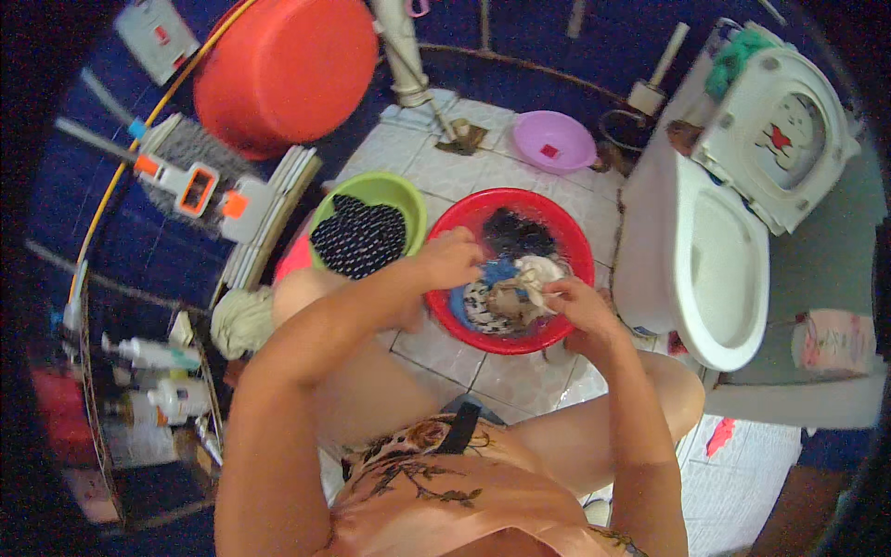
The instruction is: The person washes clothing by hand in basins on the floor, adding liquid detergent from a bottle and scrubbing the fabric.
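A red plastic basin stands on the tiled floor before me with water and wet laundry in it. My right hand pinches the edge of a cream cloth at the basin's right side. Over the left rim hovers my left hand, its fingers curled; whether they hold anything is not clear. Near those fingers is a blue cloth. A black cloth lies at the basin's far side, and a black-and-white patterned cloth at the near left.
Left of the red basin, a green basin holds a dark patterned cloth. A purple basin sits beyond. The toilet, lid raised, bounds the right side. A large red tub, a flat mop and a shelf of bottles line the left.
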`<state>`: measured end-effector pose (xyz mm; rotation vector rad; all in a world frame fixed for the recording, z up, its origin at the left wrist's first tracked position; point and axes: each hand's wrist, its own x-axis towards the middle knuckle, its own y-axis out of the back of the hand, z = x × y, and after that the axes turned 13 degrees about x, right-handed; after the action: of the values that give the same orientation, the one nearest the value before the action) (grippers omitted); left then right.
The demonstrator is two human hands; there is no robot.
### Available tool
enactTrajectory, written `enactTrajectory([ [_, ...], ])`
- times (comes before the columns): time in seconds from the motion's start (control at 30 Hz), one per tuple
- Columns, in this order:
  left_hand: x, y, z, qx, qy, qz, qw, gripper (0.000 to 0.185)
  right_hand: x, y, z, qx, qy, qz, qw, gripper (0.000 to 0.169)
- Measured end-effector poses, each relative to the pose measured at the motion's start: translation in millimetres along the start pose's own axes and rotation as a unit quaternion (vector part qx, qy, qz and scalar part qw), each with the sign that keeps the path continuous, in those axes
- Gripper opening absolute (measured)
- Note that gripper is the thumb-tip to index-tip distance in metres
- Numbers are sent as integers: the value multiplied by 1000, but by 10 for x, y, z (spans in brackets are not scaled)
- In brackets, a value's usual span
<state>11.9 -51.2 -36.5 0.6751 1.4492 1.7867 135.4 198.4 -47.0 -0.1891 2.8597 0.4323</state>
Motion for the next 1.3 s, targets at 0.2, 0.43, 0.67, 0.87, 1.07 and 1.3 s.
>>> enactTrajectory([
  [0.2, 322, 69, -66, -108, 101, -18, 989, 25, 259, 122, 177, -100, -12, 67, 993, 28],
  [0.43, 58, -1110, 205, 6, 30, -229, 973, 44, 229, -173, 748, -257, -89, -15, 962, 30],
  [0.67, -359, -1689, 435, 106, -101, -349, 925, 57, 241, -539, 1058, -371, -232, -155, 885, 28],
  [0.87, -217, -1387, 507, 80, -69, -401, 910, 42, 252, -567, 905, -415, -197, -231, 858, 29],
  [1.07, -380, -1705, 423, 117, -110, -331, 930, 44, 247, -635, 871, -432, -185, -239, 850, 30],
  [1.3, -282, -1403, 557, 122, -143, -419, 888, 25, 251, -642, 886, -374, -204, -254, 868, 30],
])
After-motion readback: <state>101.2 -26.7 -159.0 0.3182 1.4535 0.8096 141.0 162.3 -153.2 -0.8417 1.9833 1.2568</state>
